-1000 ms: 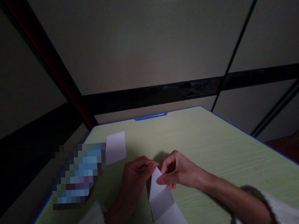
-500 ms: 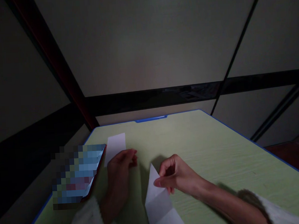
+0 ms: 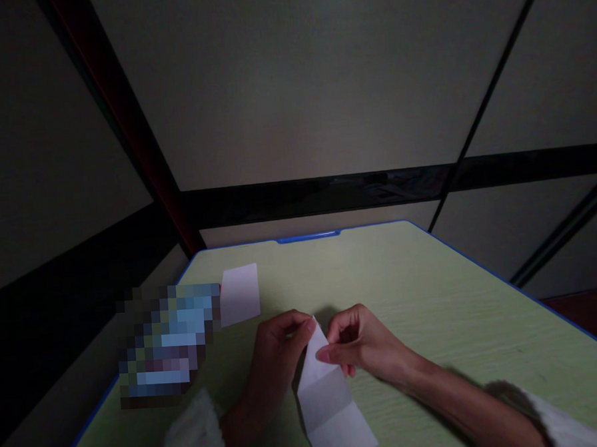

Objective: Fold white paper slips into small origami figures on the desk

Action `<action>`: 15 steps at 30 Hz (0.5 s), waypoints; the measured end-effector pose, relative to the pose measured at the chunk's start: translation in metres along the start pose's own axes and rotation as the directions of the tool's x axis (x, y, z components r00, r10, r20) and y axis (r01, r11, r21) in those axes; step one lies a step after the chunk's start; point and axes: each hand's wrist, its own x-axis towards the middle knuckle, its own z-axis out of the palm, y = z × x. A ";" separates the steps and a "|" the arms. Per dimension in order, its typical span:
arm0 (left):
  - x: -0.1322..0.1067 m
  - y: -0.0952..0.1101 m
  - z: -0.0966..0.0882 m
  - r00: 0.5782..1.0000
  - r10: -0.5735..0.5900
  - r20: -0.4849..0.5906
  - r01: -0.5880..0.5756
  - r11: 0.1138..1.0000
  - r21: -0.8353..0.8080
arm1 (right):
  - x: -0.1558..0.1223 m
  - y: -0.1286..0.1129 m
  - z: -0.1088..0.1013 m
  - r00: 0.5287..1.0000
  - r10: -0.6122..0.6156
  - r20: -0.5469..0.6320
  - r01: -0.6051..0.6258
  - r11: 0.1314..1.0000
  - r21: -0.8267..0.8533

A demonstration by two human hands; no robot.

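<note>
A strip of white paper (image 3: pixel 326 399) with creases across it lies at a slant near the front of the table, its far end narrowed to a point and raised. My left hand (image 3: pixel 280 351) pinches that pointed tip between thumb and finger. On the paper's right edge, just below the tip, my right hand (image 3: pixel 357 340) grips it with the thumb on top and the fingers curled behind. The undersides of the fingers are hidden by the paper.
Beyond my left hand lies a flat white piece of paper (image 3: pixel 240 294). To its left is a blurred-out, screen-like object (image 3: pixel 169 343). The pale green table (image 3: pixel 432 290) has a blue rim and handle (image 3: pixel 308 237); cabinet panels (image 3: pixel 291 84) stand behind it.
My left hand has moved right, from beside the flat paper to the strip's tip, and has taken hold of it. My right hand keeps its grip. The view has shifted slightly.
</note>
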 end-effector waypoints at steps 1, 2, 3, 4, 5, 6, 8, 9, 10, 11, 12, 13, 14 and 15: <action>-0.001 0.000 0.000 1.000 0.003 0.007 -0.003 1.000 0.000 | 0.000 0.000 0.000 1.000 0.004 0.004 -0.004 1.000 -0.001; -0.001 -0.001 0.000 1.000 0.003 0.016 -0.003 1.000 0.002 | 0.000 0.000 0.000 1.000 0.007 0.009 -0.007 1.000 0.000; -0.002 -0.001 0.000 1.000 0.000 0.021 -0.001 1.000 0.007 | 0.000 0.000 0.000 1.000 0.009 0.012 -0.009 1.000 0.005; -0.002 -0.002 0.000 1.000 -0.003 0.020 0.002 1.000 0.013 | 0.000 0.000 0.000 1.000 0.010 0.016 -0.010 1.000 0.011; -0.003 -0.002 0.000 1.000 -0.005 0.011 0.005 1.000 0.019 | 0.000 0.000 0.000 1.000 0.010 0.021 -0.010 1.000 0.019; -0.003 -0.003 0.000 1.000 -0.008 -0.001 0.008 1.000 0.027 | 0.000 0.000 0.000 1.000 0.008 0.029 -0.009 1.000 0.027; -0.003 -0.005 0.001 0.999 -0.006 -0.034 0.008 0.999 0.044 | 0.001 0.001 0.001 0.999 0.001 0.050 -0.003 0.999 0.041; -0.003 -0.005 0.001 0.999 -0.004 -0.047 0.007 0.998 0.055 | 0.001 0.001 0.001 0.998 -0.003 0.061 0.000 0.999 0.048; -0.003 -0.006 0.001 0.998 -0.001 -0.058 0.005 0.998 0.064 | 0.001 0.002 0.001 0.998 -0.007 0.070 0.003 0.998 0.055; -0.003 -0.006 0.002 0.998 0.000 -0.067 0.004 0.997 0.073 | 0.001 0.002 0.001 0.997 -0.010 0.076 0.005 0.998 0.063; -0.003 -0.007 0.002 0.997 0.003 -0.073 0.003 0.997 0.078 | 0.001 0.003 0.001 0.996 -0.012 0.084 0.007 0.997 0.070; -0.003 -0.007 0.002 0.997 0.006 -0.075 0.001 0.997 0.081 | 0.001 0.003 0.000 0.996 -0.014 0.091 0.007 0.997 0.078; -0.003 -0.007 0.002 0.997 0.008 -0.076 -0.002 0.997 0.083 | 0.001 0.004 0.000 0.995 -0.016 0.098 0.008 0.996 0.085; -0.003 -0.007 0.002 0.997 0.011 -0.077 -0.004 0.996 0.086 | 0.002 0.004 -0.001 0.994 -0.018 0.105 0.009 0.996 0.091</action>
